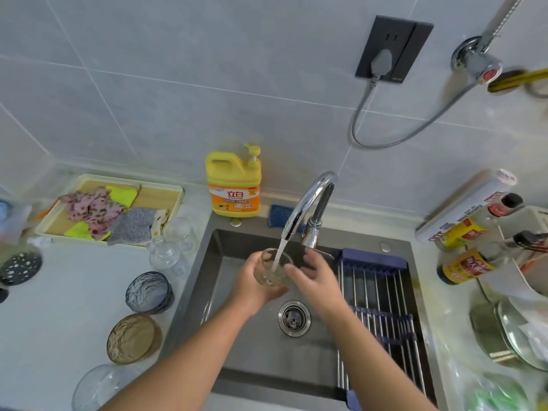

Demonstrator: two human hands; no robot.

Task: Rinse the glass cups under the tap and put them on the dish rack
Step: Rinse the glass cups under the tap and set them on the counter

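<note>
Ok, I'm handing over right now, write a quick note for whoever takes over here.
Left hand: grips a clear glass cup upright under the running tap, over the sink.
Right hand: open, fingers at the cup's rim; contact unclear.
Waiting on the counter left of the sink: clear cups, a blue-grey cup, an amber cup, another clear cup nearest the camera.
Done: no cup on the dish rack yet.
Left: finish this rinse, rack it, then the rest.
</note>
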